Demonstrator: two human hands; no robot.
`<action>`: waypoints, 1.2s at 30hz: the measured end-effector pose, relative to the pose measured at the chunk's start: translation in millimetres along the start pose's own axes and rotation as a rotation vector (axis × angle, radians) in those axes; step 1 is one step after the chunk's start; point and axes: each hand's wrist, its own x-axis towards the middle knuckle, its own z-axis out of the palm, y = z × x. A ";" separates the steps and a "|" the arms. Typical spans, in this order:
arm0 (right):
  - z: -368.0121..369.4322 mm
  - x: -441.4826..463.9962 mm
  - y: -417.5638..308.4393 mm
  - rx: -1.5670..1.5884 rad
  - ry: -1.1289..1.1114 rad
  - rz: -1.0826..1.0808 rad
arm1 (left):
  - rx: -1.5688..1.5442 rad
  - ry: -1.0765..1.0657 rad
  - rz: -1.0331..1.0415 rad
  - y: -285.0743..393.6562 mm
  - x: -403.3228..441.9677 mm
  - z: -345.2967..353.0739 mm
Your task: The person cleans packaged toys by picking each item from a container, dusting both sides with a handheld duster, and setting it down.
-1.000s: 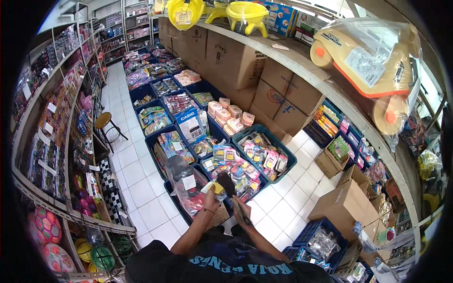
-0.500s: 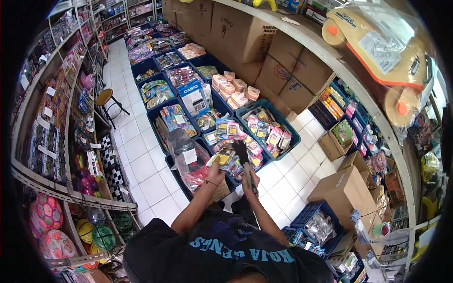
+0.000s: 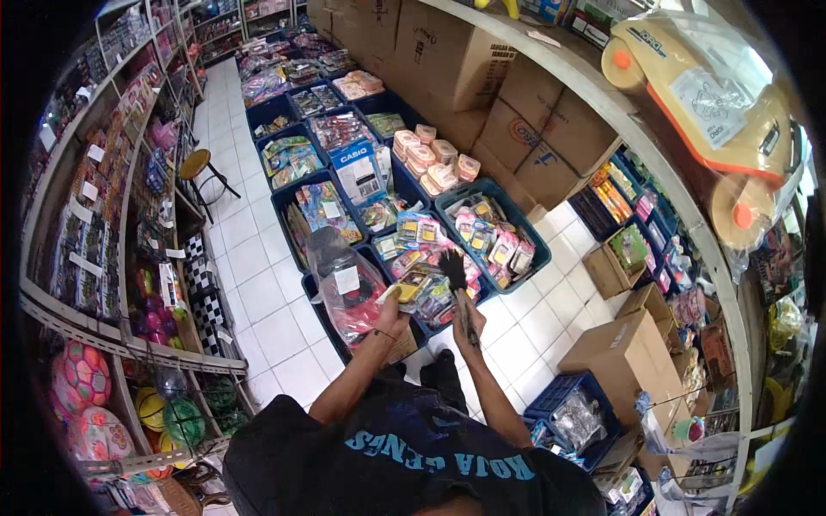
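My left hand is closed on a small packaged item with a yellow patch; its exact kind I cannot make out. In my right hand is a brush, its dark bristles pointing up and away from me. Both hands are over a blue crate of small carded packs. Left of my left hand, a red and black item in clear plastic with a white label lies on another crate.
More blue crates of packaged goods run away from me, one with a Casio box, another with pink-lidded boxes. Shelves line the left side. A stool stands in the tiled aisle. Cardboard cartons are at right.
The brush has shifted slightly right and down, together with my right hand. My left hand keeps hold of the package. The view has shifted a little, and a dark shoe now shows below the crates.
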 end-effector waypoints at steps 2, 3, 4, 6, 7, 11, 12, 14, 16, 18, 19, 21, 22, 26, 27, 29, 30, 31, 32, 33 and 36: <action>0.9 1.1 -4.0 0.001 0.028 -0.099 | -0.014 -0.012 0.002 -0.3 1.4 -4.8; 4.4 -3.2 -7.5 -0.012 0.041 -0.166 | -0.023 -0.017 0.003 -0.2 1.2 -3.2; 7.9 -11.0 -5.0 -0.067 -0.068 -0.115 | -0.023 0.014 -0.001 0.3 -0.9 1.0; 6.8 -20.2 -5.5 0.038 -0.195 -0.305 | 0.071 0.079 0.014 0.2 -2.1 7.4; 5.1 -21.5 -11.9 0.003 -0.276 -0.268 | 0.119 0.113 0.023 0.6 -1.2 9.3; 16.9 0.6 19.4 -0.053 -0.076 -0.120 | 0.001 0.007 -0.070 -2.3 14.3 -19.0; 12.2 7.6 13.9 -0.020 -0.040 -0.188 | 0.052 0.036 -0.049 -2.9 9.0 -13.2; 7.8 9.0 0.9 -0.070 -0.067 -0.132 | 0.031 0.034 -0.021 0.0 14.1 -13.8; 8.8 4.2 -19.8 -0.029 -0.074 -0.172 | 0.008 0.035 0.001 2.4 17.3 -16.8; 9.8 -8.1 -23.2 -0.015 -0.240 -0.163 | 0.043 -0.017 0.006 8.0 18.7 -17.4; 6.8 -12.2 -30.4 -0.086 -0.375 -0.109 | 0.062 -0.044 0.009 10.9 19.6 -15.7; 19.1 -7.6 -8.1 -0.087 -0.193 -0.350 | 0.042 0.027 0.009 9.2 21.0 -11.9; 18.9 -5.0 -2.1 -0.107 -0.168 -0.287 | 0.028 0.050 0.000 8.6 20.3 -12.3; 6.4 10.4 -8.3 -0.071 -0.089 -0.148 | 0.024 0.025 0.009 10.2 8.9 -6.0; 4.1 10.3 -14.3 -0.085 -0.080 -0.174 | 0.028 0.013 0.010 8.1 8.5 -12.4; 2.5 2.8 -28.1 -0.058 -0.153 -0.228 | 0.011 0.084 0.016 9.2 17.7 -19.1; 8.3 -5.2 -17.8 -0.144 -0.190 -0.342 | -0.003 0.089 0.015 10.1 23.2 -21.7; 13.3 -11.8 -13.3 -0.225 -0.217 -0.459 | -0.018 0.095 0.015 11.2 27.1 -24.1; 14.1 -19.2 -8.5 -0.220 -0.240 -0.477 | -0.016 0.035 -0.011 13.7 30.4 -27.0; 15.4 -23.4 -8.5 -0.213 -0.265 -0.495 | -0.010 0.084 -0.017 15.3 27.7 -17.5; 11.9 -22.7 18.3 -0.385 -0.344 -0.183 | 0.009 0.168 -0.042 17.6 13.2 2.7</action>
